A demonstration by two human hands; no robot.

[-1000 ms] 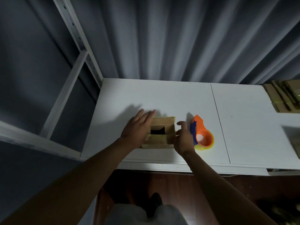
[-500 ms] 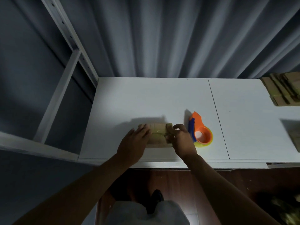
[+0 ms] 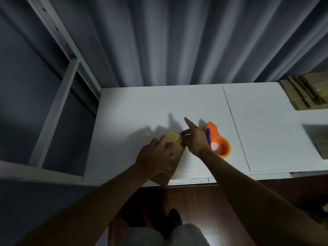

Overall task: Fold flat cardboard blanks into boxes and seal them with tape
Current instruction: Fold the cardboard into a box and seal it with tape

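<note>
Box [image 3: 173, 157] tipped up at the table [image 3: 142, 107] edge, near the tape roll [image 3: 219, 146].
My left hand [image 3: 156, 157] grips it; my right hand [image 3: 194, 139] pinches its top corner, one finger out. I think it could slip off.

Small brown cardboard box [image 3: 173, 153] tilted over near table edge, far end glossy with tape. Orange tape dispenser [image 3: 218, 141] laid flat just right. Flat blanks [image 3: 305, 94] stacked far right.
</note>
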